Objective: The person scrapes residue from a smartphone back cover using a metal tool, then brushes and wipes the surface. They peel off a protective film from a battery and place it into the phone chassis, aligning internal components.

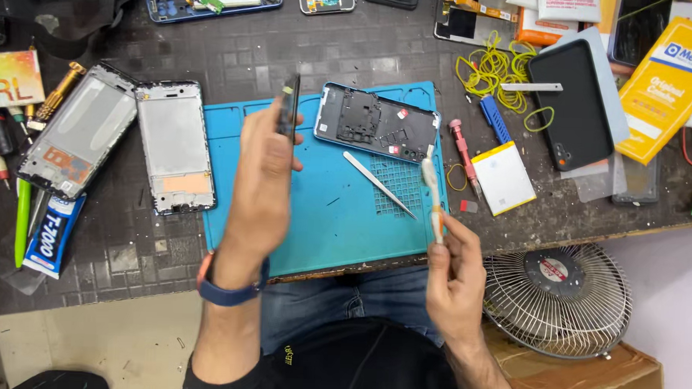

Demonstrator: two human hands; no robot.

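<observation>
From the head view I see my left hand (pixel 264 165) raised above the blue work mat (pixel 322 217), its fingers closed on a thin dark phone part (pixel 289 104) held edge-on, so I cannot tell whether it is a screen or a frame. My right hand (pixel 454 279) is clenched round the handle of a white toothbrush (pixel 432 191), bristle end pointing up and away from me, just near of the opened phone body (pixel 378 123) that lies at the far side of the mat. I judge this to be the cleaning step of a phone strip-down: the brush is up but not touching the held part, the two being well apart. The next move, as I read it, calls for bringing brush and part together over the mat and keeping the part steady by its edges while the bristles work along it. Both grips look firm; neither hand is open. A pair of metal tweezers (pixel 378 184) lies loose on the mat between my hands. To the left of the mat lie two bare phone frames (pixel 171 146), with a blue tube of adhesive (pixel 52 234) nearer, and a small fan (pixel 561 298) sits at the near right below the bench edge.
</observation>
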